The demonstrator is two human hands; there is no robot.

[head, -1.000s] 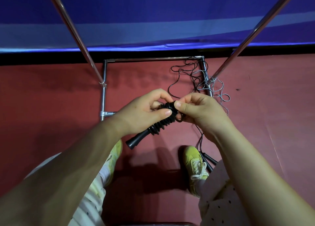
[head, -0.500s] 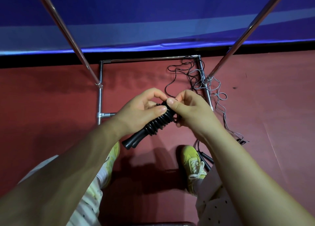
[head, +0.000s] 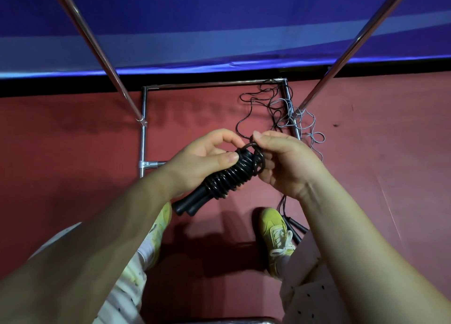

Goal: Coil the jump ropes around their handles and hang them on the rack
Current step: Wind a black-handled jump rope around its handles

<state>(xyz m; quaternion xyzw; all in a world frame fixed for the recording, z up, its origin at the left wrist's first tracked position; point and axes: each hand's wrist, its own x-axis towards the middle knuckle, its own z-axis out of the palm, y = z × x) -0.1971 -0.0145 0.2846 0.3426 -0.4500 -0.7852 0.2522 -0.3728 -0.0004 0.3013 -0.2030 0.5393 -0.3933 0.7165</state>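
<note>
Red matting covers the floor (head: pixel 73 152) below me, with a blue banner (head: pixel 219 18) along the wall at twelve o'clock. A chrome rack (head: pixel 144 138) stands on the floor, its two slanted poles rising toward me at eleven and one o'clock.

At the centre I see the black jump rope (head: pixel 229 177), its glossy cord wound in tight, ribbed turns around two black handles laid side by side. The bare handle ends point toward seven o'clock; the coiled end points toward one o'clock. My left hand (head: pixel 202 162) wraps its grip around the coiled bundle, thumb pressed on top. My right hand (head: pixel 285 162) pinches a small loop of the cord at the top of the coil, fingers curled.

Loose black and grey ropes (head: pixel 288 113) lie tangled over the rack's base at one o'clock. Another pair of black handles (head: pixel 294 226) lies by the yellow shoe (head: pixel 274 235) at five o'clock.
</note>
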